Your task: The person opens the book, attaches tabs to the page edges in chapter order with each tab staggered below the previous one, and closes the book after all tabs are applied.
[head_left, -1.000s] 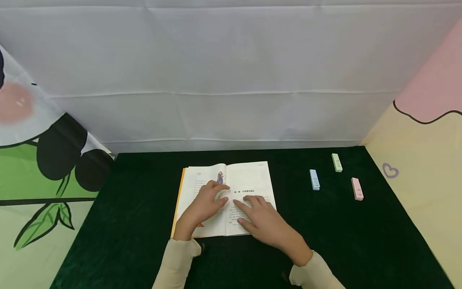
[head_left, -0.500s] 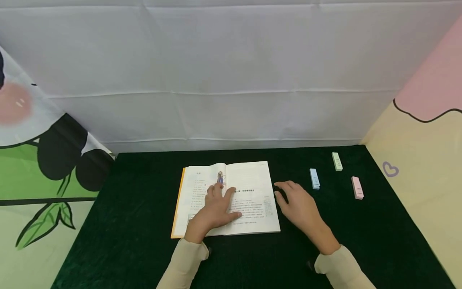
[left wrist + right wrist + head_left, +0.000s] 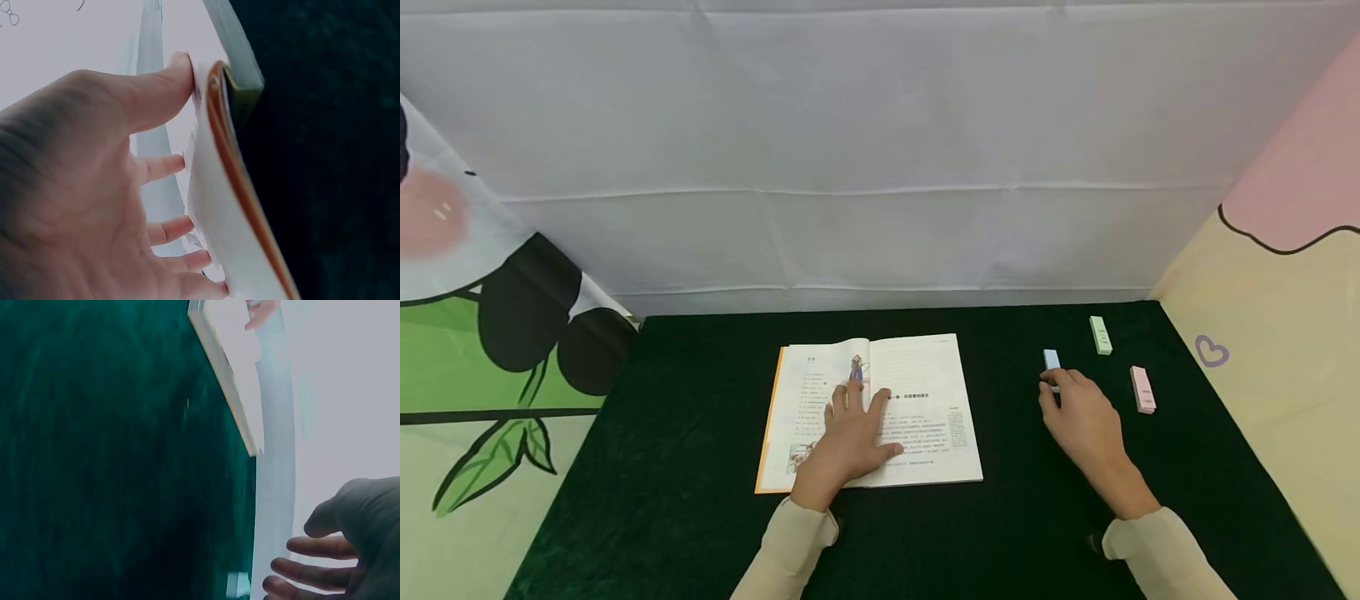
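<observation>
An open book lies on the dark green cloth. Across its inner fold my left hand rests with fingers spread; in the left wrist view the thumb and fingertips touch the pages. My right hand is over the near end of a small light blue block, hiding part of it. In the right wrist view that hand's fingers are extended and apart, with a pale block beyond the tips at the bottom edge.
A light green block lies behind the blue one. To the right is a pink block. White cloth hangs behind the table, and printed panels stand at left and right.
My right hand has left the book's right page and moved right to the blue block. My left hand has shifted slightly right, flattening its spread fingers over the fold.
</observation>
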`<state>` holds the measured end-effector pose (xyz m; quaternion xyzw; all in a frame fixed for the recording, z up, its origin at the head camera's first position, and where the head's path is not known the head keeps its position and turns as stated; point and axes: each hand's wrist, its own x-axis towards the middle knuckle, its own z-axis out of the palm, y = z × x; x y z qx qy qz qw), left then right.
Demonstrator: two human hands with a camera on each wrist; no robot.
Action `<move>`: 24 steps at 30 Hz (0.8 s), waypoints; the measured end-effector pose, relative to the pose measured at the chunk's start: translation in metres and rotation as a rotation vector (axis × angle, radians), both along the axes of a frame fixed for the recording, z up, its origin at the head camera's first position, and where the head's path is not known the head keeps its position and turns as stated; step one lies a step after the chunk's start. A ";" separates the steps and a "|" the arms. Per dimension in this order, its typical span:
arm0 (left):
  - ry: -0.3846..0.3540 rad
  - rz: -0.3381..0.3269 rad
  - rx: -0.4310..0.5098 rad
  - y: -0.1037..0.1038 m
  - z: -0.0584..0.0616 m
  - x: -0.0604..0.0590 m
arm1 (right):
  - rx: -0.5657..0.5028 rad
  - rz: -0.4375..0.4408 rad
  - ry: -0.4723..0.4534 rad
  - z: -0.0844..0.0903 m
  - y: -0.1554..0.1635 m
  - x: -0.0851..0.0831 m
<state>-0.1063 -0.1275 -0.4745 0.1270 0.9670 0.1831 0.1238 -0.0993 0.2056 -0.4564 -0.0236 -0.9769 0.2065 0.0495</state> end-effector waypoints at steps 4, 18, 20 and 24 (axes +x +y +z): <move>-0.004 0.020 -0.029 0.002 0.001 0.003 | -0.008 -0.012 -0.027 0.001 0.021 0.002; 0.012 0.031 -0.013 0.002 0.000 0.006 | 0.056 -0.064 0.044 -0.021 0.088 0.000; 0.017 0.029 -0.009 0.002 -0.001 0.006 | 0.054 -0.089 0.030 -0.025 0.098 -0.001; 0.028 0.030 -0.002 0.002 -0.003 0.005 | 0.048 -0.144 -0.046 -0.032 0.117 -0.002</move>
